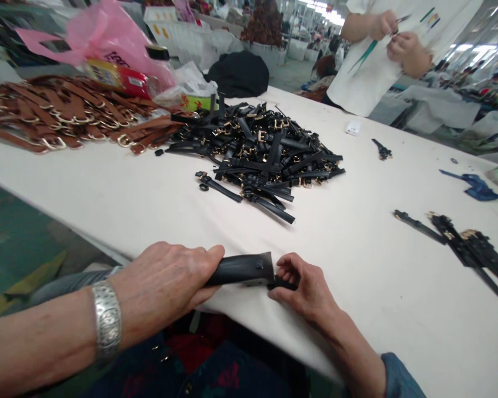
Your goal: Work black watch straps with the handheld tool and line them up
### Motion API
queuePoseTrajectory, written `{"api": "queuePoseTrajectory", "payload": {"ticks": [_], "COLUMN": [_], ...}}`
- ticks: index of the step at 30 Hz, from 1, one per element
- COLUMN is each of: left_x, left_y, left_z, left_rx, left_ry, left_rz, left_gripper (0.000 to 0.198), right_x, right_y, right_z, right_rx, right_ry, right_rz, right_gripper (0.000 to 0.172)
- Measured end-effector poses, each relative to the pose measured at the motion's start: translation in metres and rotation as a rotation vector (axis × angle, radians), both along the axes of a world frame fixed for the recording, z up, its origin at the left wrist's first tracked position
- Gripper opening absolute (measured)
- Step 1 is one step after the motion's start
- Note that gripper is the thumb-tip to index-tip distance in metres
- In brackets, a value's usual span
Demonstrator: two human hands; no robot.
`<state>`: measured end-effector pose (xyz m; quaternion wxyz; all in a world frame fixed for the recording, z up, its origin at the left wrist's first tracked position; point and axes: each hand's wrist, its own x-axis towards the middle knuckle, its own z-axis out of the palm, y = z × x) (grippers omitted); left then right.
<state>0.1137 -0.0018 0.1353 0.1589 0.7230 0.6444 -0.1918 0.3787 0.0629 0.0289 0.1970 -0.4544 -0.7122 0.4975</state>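
My left hand, with a silver cuff at its wrist, is wrapped round a black stapler near the table's front edge. The stapler's front end points right. My right hand pinches a short black strap close to that end; most of the strap is hidden by the fingers. Whether the strap lies between the stapler's jaws I cannot tell. Beyond both hands is a heap of black straps with gold buckles. A few more black straps lie on the right.
Brown buckled straps are piled at the left on the white table. Behind them are a pink plastic bag, a red-capped jar and a black cloth item. Across the table another person's hands hold green-handled scissors.
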Motion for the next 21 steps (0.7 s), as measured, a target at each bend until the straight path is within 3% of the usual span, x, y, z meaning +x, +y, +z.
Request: {"api": "queuePoseTrajectory", "payload": {"ticks": [5, 10, 16, 21], "left_x": [-0.001, -0.028, -0.051, -0.033], "left_y": [0.010, 0.014, -0.016, -0.021], "left_z": [-0.016, -0.016, -0.009, -0.015], "left_rx": [0.014, 0.070, 0.073, 0.036], "left_ry": [-0.006, -0.009, -0.186, -0.180], "left_rz": [0.055, 0.111, 0.093, 0.000], "left_gripper": [0.034, 0.045, 0.030, 0.022], "right_x": [-0.002, -0.001, 0.001, 0.003], "right_y": [-0.002, -0.005, -0.005, -0.005], "right_z": [-0.002, -0.006, -0.007, -0.008], "right_rx": [-0.006, 0.044, 0.044, 0.057], "right_ry": [-0.016, -0.011, 0.003, 0.007], "right_rz": [-0.075, -0.030, -0.012, 0.000], "right_gripper": [0.057, 0.045, 0.038, 0.035]}}
